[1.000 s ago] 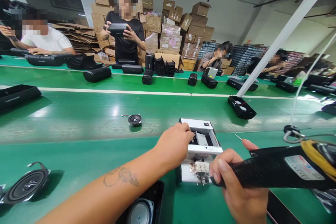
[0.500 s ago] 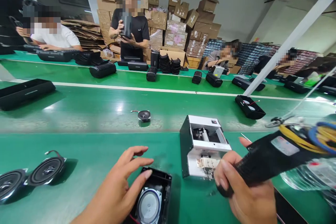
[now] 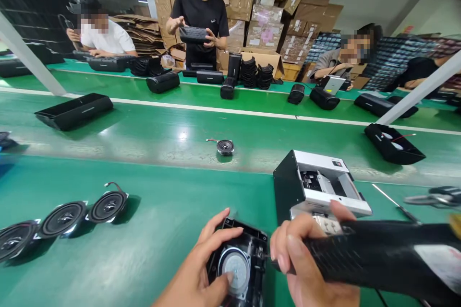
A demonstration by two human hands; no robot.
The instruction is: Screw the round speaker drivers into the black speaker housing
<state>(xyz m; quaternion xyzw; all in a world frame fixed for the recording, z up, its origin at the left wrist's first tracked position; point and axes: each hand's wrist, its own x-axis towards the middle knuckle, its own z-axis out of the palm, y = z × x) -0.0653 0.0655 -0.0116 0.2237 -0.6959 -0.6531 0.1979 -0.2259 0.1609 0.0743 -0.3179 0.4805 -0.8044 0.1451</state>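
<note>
My left hand (image 3: 201,268) rests on a black speaker housing (image 3: 248,240) at the near edge of the green bench, thumb on the round silver driver (image 3: 234,268), fingers along its left side. In my right hand (image 3: 306,268) is a black electric screwdriver (image 3: 382,256), my fingers wrapped round its barrel, its tip at the housing's right edge. Just behind stands a white and black screw feeder box (image 3: 317,184).
Three loose speaker drivers (image 3: 65,218) lie at the left. A small driver (image 3: 225,147) and black speaker shells (image 3: 74,111) sit on the conveyor belt. Several other people work on the far side, in front of stacked cardboard boxes (image 3: 288,5).
My left hand left the screw feeder, came down and took hold of the speaker housing. The screwdriver swung down level, its tip now at the housing. The view turned left.
</note>
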